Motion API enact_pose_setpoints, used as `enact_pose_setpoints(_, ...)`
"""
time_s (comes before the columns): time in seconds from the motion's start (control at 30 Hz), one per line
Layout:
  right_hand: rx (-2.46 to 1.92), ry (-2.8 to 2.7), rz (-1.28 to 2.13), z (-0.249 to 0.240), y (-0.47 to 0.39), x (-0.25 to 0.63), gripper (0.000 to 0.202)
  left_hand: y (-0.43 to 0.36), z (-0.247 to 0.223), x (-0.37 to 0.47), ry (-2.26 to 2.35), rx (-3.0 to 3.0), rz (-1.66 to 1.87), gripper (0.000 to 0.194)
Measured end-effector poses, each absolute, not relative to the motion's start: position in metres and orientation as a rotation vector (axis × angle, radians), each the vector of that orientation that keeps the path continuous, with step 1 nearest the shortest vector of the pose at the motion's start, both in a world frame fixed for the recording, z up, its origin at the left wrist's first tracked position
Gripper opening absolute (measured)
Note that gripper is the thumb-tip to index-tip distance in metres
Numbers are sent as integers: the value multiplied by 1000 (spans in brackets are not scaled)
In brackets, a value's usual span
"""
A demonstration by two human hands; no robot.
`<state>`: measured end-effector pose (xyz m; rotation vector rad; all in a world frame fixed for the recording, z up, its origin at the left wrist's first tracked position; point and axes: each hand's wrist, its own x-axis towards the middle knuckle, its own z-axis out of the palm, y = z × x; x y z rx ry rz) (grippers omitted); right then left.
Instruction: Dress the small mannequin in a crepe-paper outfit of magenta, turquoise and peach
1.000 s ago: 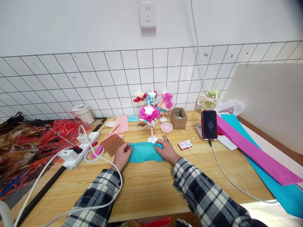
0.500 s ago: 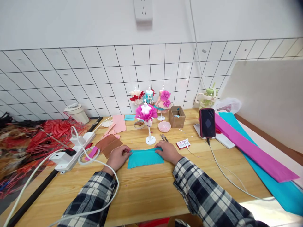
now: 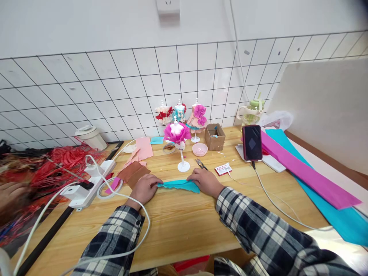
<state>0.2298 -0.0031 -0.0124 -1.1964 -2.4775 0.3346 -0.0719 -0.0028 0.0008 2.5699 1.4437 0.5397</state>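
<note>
Turquoise paper [image 3: 179,185] lies at two o'clock of the left hand [image 3: 145,188], its left end pinched between thumb and fingers. The right hand [image 3: 206,181] grips the opposite end; from it, the paper extends toward nine o'clock, above the table [image 3: 178,226].

One head camera above the near side of the table

I have here a single view, from the head of the person. It looks forward and down, across the wooden table [image 3: 178,230] to the tiled wall [image 3: 138,84], whose top line climbs toward the right side. The sleeves [image 3: 115,230] enter from below, quite near to the lens; the left hand [image 3: 145,189], the right hand [image 3: 207,183] and the blue paper [image 3: 179,184] lie at middle depth, below the centre. The upper border cuts the wall socket [image 3: 168,5].
</note>
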Motion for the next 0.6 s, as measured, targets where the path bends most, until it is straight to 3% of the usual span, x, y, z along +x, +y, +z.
enact_pose_setpoints(0.2, -1180, -2609, 200, -10, -5, 233, 29, -8, 7, -71, 1395, 2731, 427, 22)
enact_pose_setpoints(0.37, -1072, -2705, 72, -4, -11, 232, 33, -10, 17, -73, 1363, 2779, 390, 35)
enact_pose_setpoints(0.5, -1065, -2737, 15, 0, -14, 228, 32, -17, 22, -67, 1532, 2732, 563, 30)
enact_pose_setpoints(0.6, -1083, -2732, 8, 1, -15, 225, 30, -29, 23, -47, 1454, 2820, 669, 39)
